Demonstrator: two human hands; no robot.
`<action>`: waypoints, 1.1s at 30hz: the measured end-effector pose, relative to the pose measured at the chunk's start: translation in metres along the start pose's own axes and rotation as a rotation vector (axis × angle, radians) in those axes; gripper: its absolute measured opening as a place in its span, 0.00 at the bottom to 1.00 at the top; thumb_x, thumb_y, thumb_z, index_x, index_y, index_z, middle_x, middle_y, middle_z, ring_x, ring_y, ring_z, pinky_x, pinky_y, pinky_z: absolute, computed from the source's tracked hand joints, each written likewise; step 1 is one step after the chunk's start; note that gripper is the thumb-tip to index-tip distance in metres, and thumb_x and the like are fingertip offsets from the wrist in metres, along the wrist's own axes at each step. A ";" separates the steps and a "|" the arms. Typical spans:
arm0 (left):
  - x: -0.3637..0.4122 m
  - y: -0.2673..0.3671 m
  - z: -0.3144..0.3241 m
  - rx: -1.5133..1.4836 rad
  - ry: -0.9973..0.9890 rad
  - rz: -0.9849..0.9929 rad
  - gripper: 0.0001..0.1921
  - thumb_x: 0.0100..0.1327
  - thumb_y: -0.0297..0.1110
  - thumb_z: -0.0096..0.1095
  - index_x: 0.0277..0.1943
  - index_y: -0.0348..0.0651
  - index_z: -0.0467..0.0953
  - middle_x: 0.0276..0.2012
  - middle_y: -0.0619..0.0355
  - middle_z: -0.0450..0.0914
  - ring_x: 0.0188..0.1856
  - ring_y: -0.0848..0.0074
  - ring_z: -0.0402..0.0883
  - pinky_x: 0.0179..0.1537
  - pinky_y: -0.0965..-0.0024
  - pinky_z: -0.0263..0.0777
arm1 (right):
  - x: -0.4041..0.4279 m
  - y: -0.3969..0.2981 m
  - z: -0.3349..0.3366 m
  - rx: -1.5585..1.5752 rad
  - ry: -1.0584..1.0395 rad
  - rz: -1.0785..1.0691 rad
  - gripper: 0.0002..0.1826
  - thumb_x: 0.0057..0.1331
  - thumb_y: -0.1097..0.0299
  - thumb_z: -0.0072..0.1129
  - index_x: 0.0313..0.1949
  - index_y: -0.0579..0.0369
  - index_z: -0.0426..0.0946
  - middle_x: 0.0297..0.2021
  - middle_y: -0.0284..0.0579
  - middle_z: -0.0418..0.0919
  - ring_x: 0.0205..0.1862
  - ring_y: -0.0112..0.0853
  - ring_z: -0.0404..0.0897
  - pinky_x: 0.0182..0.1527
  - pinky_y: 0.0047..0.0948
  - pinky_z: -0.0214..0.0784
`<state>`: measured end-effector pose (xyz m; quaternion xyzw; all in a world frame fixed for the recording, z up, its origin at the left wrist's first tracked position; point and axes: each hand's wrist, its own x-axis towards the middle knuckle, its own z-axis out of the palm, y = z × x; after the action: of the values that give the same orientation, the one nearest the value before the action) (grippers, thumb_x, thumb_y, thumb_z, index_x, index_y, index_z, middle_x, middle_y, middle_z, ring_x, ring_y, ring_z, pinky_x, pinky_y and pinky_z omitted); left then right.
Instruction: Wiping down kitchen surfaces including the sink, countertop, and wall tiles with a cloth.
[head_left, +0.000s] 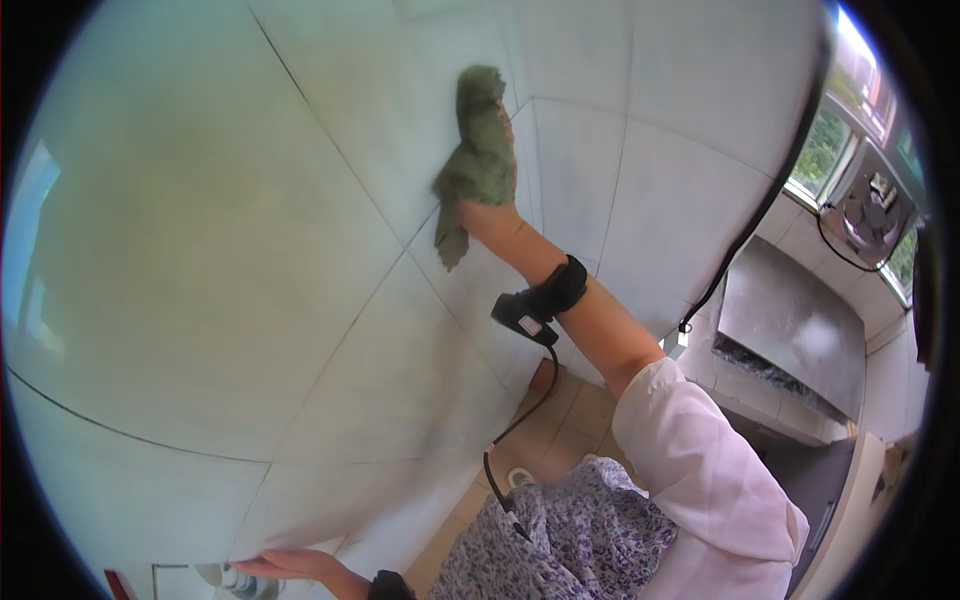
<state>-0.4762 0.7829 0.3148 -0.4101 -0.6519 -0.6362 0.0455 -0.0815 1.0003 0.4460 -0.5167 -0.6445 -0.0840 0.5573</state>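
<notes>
My right hand (491, 216) is raised to the white tiled wall (330, 270), close to the inner corner. A grey-green cloth (480, 165) covers most of the hand and hangs below the wrist; only a strip of fingers shows along its right edge. The cloth lies against the tiles. Down at the lower left, my left hand (289, 564) reaches out with its fingers stretched and nothing visible in its grasp. Its fingertips are by a white fitting (244, 581) at the wall, partly cut off by the frame; whether they touch it is unclear.
A black cable (757, 217) runs down the right-hand wall. Beyond it are a metal-topped counter (795, 322), a ventilation fan (876, 214) in the window and a grey cabinet (806, 472). A thin cord (525, 416) hangs from the strapped device (525, 319) on my right forearm.
</notes>
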 end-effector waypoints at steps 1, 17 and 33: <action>0.004 -0.006 0.006 0.153 0.094 -0.100 0.31 0.64 0.36 0.39 0.64 0.30 0.39 0.63 0.40 0.44 0.64 0.60 0.49 0.62 0.64 0.45 | -0.005 0.015 0.001 -0.009 0.035 0.005 0.36 0.50 0.75 0.47 0.60 0.61 0.50 0.59 0.54 0.53 0.59 0.48 0.54 0.60 0.39 0.45; -0.019 -0.115 -0.013 0.236 0.108 0.118 0.25 0.65 0.33 0.39 0.61 0.27 0.49 0.59 0.39 0.55 0.58 0.60 0.60 0.58 0.67 0.52 | -0.038 0.026 -0.015 -0.090 0.177 -0.118 0.39 0.47 0.71 0.54 0.59 0.66 0.50 0.57 0.59 0.55 0.57 0.54 0.56 0.60 0.44 0.44; 0.000 -0.066 -0.005 0.213 0.217 0.015 0.26 0.65 0.32 0.37 0.62 0.25 0.45 0.63 0.40 0.49 0.63 0.61 0.52 0.62 0.69 0.44 | -0.116 -0.033 0.014 0.080 -0.064 -0.299 0.23 0.50 0.71 0.49 0.47 0.62 0.65 0.57 0.54 0.58 0.60 0.48 0.56 0.60 0.47 0.45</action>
<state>-0.5176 0.7878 0.2638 -0.3367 -0.7040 -0.6035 0.1637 -0.1334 0.9285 0.3625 -0.3949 -0.7344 -0.1239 0.5379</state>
